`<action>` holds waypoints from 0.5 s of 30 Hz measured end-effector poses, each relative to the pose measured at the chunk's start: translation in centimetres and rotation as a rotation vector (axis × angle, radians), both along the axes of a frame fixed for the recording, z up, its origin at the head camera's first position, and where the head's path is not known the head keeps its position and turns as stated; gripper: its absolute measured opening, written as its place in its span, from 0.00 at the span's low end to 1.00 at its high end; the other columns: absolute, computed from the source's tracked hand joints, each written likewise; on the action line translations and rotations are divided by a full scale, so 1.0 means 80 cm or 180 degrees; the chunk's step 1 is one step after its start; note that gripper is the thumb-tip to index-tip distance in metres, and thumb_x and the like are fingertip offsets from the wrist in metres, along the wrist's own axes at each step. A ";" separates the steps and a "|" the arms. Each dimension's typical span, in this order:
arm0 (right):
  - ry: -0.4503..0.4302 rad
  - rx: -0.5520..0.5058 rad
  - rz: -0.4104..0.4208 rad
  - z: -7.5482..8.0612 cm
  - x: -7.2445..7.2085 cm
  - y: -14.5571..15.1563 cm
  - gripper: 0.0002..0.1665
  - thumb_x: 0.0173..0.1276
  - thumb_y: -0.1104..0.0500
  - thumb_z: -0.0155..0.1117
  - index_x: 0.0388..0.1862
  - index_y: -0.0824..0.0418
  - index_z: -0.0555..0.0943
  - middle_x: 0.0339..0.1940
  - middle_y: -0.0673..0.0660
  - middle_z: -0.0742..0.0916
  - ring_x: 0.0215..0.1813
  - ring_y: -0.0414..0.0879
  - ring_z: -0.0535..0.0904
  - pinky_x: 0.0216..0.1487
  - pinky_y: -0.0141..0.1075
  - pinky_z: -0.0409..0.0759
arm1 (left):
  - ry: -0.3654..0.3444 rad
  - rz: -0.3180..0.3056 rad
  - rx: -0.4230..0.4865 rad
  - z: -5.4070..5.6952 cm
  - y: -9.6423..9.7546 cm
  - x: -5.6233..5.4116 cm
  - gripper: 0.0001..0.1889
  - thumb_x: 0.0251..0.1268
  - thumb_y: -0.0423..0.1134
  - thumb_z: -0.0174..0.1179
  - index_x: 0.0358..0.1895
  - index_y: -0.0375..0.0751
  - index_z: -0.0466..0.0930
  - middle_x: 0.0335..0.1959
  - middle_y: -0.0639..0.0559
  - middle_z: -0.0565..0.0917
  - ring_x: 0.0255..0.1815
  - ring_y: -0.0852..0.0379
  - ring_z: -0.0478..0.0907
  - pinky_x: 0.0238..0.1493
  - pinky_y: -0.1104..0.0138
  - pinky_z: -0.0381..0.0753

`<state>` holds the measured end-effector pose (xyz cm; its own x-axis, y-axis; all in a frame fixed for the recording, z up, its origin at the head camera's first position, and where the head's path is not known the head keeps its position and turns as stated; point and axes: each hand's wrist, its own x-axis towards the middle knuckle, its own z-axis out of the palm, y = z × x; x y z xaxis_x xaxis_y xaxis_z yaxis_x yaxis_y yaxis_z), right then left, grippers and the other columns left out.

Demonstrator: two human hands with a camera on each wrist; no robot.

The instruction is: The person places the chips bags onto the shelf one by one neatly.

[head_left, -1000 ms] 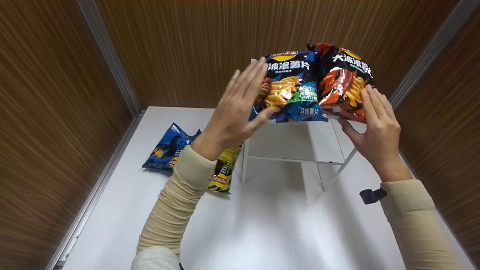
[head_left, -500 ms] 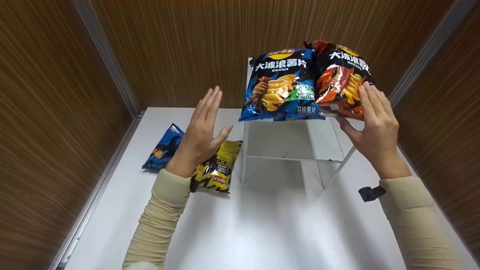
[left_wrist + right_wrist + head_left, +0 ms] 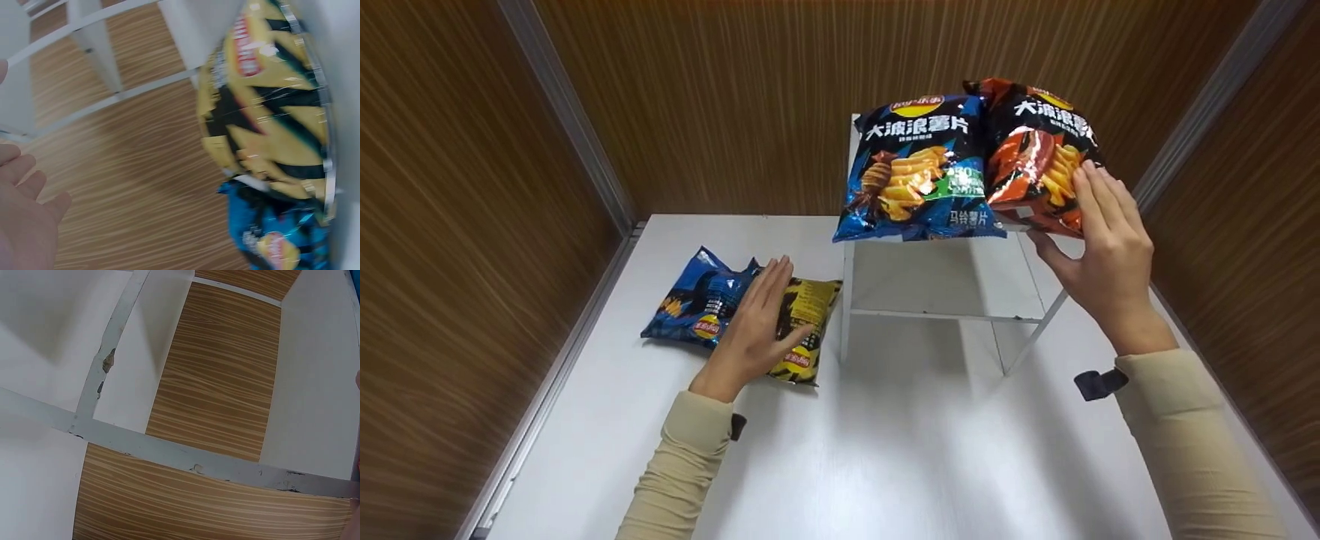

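Observation:
My left hand (image 3: 754,330) is stretched out above a yellow chip bag (image 3: 816,304), overlapping it in the head view. In the left wrist view, the fingers show at the left edge, apart from that yellow bag (image 3: 264,107). A blue chip bag (image 3: 690,300) lies against the yellow one on its left. Straight fingers of my right hand (image 3: 1114,262) rest on the right side of a red-and-black chip bag (image 3: 1027,161), thumb at its lower edge. Beside it on the rack, another blue chip bag (image 3: 911,176) leans back, front facing me.
A white metal rack (image 3: 945,316) stands on the white table (image 3: 870,480) and bears the two upright bags. Its chipped bars (image 3: 197,461) fill the right wrist view. Wood-patterned panels (image 3: 735,112) with grey metal corner posts (image 3: 562,112) enclose the table on three sides.
My left hand has left the blue bag on the rack and moved down and left to the yellow bag. My right hand stays at the red-and-black bag.

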<state>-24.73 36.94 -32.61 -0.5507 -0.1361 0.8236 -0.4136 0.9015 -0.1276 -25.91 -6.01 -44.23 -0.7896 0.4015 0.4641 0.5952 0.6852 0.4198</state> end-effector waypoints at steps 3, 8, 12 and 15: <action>0.0000 -0.0020 0.0002 0.001 0.000 0.001 0.46 0.59 0.54 0.75 0.75 0.60 0.66 0.75 0.58 0.72 0.76 0.57 0.66 0.80 0.44 0.58 | -0.0030 -0.0008 -0.0076 -0.016 -0.001 0.000 0.50 0.63 0.53 0.67 0.79 0.38 0.47 0.82 0.44 0.51 0.82 0.44 0.48 0.81 0.49 0.49; 0.0044 -0.0010 -0.0027 0.000 0.001 0.002 0.46 0.59 0.54 0.74 0.75 0.60 0.66 0.75 0.59 0.72 0.76 0.57 0.67 0.80 0.45 0.59 | -0.0196 -0.0056 -0.0198 -0.045 -0.002 0.000 0.55 0.55 0.55 0.72 0.79 0.38 0.47 0.81 0.43 0.52 0.81 0.40 0.49 0.80 0.45 0.49; 0.0049 0.0044 -0.0015 -0.001 0.000 0.002 0.47 0.60 0.54 0.74 0.75 0.61 0.65 0.75 0.59 0.72 0.76 0.57 0.66 0.80 0.45 0.58 | -0.0416 0.0009 -0.0359 -0.065 -0.005 0.003 0.61 0.48 0.59 0.75 0.80 0.40 0.47 0.82 0.43 0.50 0.81 0.38 0.47 0.80 0.43 0.48; 0.0036 0.0063 -0.0007 -0.001 -0.001 0.002 0.47 0.60 0.54 0.74 0.76 0.60 0.65 0.76 0.59 0.71 0.76 0.57 0.66 0.80 0.44 0.58 | -0.0545 0.0112 -0.0536 -0.077 -0.007 0.004 0.64 0.42 0.63 0.76 0.80 0.41 0.47 0.81 0.41 0.50 0.81 0.35 0.45 0.79 0.41 0.47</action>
<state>-24.81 37.08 -32.72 -0.5416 -0.1511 0.8269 -0.4130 0.9046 -0.1052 -25.58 -6.58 -50.36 -0.8659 0.4327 0.2511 0.4996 0.7732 0.3905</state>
